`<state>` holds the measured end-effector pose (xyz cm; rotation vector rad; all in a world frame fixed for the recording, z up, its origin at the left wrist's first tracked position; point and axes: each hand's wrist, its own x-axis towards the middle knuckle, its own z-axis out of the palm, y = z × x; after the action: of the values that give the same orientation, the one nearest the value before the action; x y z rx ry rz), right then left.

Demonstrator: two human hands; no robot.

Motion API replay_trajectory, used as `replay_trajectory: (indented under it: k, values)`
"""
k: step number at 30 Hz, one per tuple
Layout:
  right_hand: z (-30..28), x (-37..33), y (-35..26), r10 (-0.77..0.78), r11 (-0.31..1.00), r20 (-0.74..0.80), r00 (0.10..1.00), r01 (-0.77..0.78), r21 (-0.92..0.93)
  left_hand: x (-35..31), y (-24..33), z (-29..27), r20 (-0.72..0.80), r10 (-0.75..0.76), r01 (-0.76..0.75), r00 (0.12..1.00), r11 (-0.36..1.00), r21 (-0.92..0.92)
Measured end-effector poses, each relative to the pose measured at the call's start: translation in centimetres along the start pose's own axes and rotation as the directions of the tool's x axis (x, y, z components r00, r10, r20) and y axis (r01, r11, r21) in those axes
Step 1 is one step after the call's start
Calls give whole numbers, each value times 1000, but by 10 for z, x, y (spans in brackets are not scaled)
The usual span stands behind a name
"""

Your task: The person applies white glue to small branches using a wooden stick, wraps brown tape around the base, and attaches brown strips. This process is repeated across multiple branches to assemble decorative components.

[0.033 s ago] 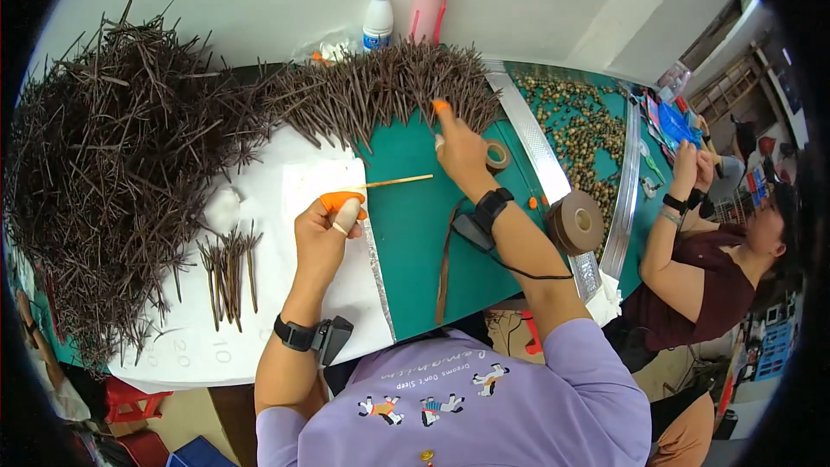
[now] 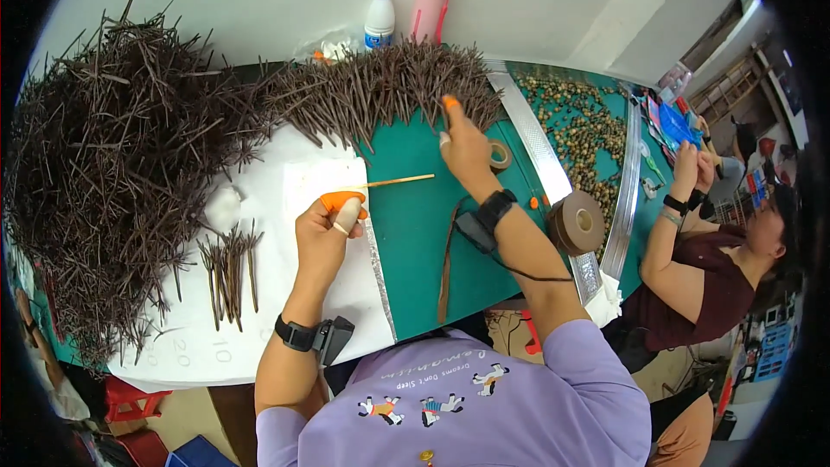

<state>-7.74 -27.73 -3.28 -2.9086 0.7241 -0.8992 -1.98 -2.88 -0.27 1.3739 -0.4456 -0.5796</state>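
My left hand (image 2: 324, 229), with orange and pale finger covers, is closed around a thin wooden stick (image 2: 398, 181). The stick's light-coloured end points right over the green tabletop. My right hand (image 2: 467, 149) reaches to the near edge of a row of brown branched twigs (image 2: 372, 91). Its orange-covered index finger is stretched out and the thumb sits apart from it; no held thing shows there. Beside that hand lies a small roll of brown tape (image 2: 499, 156). A brown strip (image 2: 446, 268) lies on the table between my forearms.
A big heap of brown twigs (image 2: 121, 138) covers the left side. Several sorted twigs (image 2: 229, 277) lie on white paper (image 2: 186, 346). At right are a large tape roll (image 2: 577, 222), a metal rail (image 2: 540, 138), small brownish pieces (image 2: 584, 134) and a co-worker (image 2: 700, 268). Bottles (image 2: 379, 17) stand behind.
My right hand has shifted slightly to the right along the twig row. My left hand and the stick stay almost where they were.
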Motion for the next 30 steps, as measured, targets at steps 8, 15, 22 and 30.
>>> replay_trajectory:
  k: [8,15,22,30]
  values:
    - [-20,-10,-2,423,537,89,902,-329,777,-1,-5,2,38,7,-6,999,1000,-24]
    - [-60,-46,-97,26,282,176,984,-176,943,-1,-16,4,32,-25,25,999,1000,-2]
    - [-59,-45,-109,-190,404,331,924,-234,884,4,-16,-3,-92,75,-95,993,967,-235]
    - [-1,-31,-57,-448,819,38,893,393,419,16,-6,-35,-274,-86,-37,958,908,-417]
